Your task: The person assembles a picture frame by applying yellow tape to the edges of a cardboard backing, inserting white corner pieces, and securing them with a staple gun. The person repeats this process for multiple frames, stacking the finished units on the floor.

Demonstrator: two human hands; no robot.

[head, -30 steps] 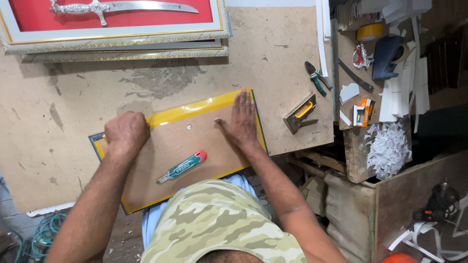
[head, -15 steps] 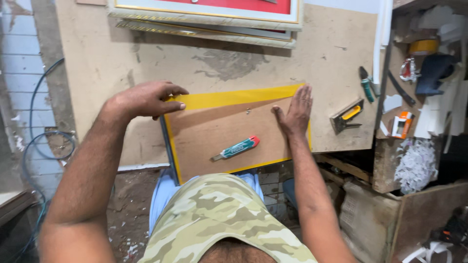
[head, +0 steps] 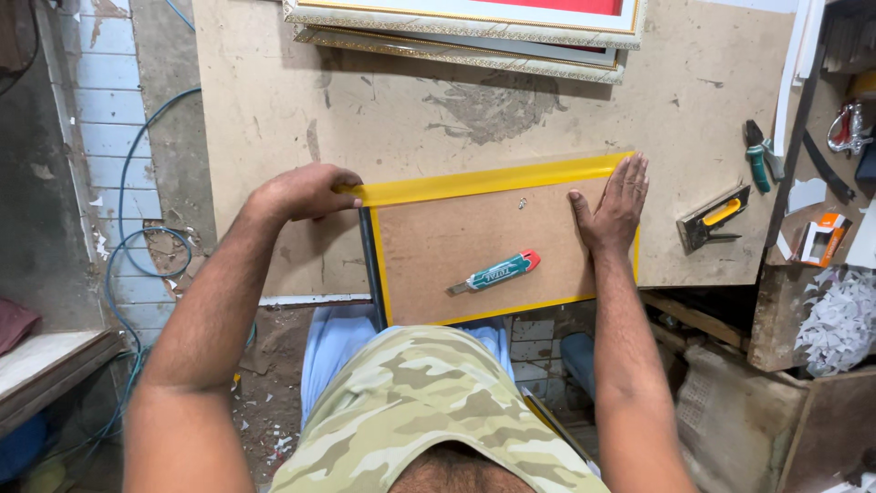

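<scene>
A brown backing board (head: 456, 239) edged with yellow tape (head: 484, 181) lies face down on the workbench (head: 383, 110). My left hand (head: 301, 192) pinches the left end of the yellow tape strip along the board's far edge. My right hand (head: 613, 208) presses flat, fingers together, on the board's right end. A teal and red utility knife (head: 493, 273) rests on the board between my arms, touched by neither hand.
Stacked picture frames (head: 474, 27) lie along the bench's far edge. A staple tool with a yellow handle (head: 712, 219) and green-handled pliers (head: 757, 155) sit to the right. Shelves with clutter and shredded paper (head: 839, 319) stand further right. A blue cable (head: 137, 237) hangs left.
My left hand has slid from the board's left part out to its far left corner and taken hold of the tape end. My view has swung left; the right hand stays pressed.
</scene>
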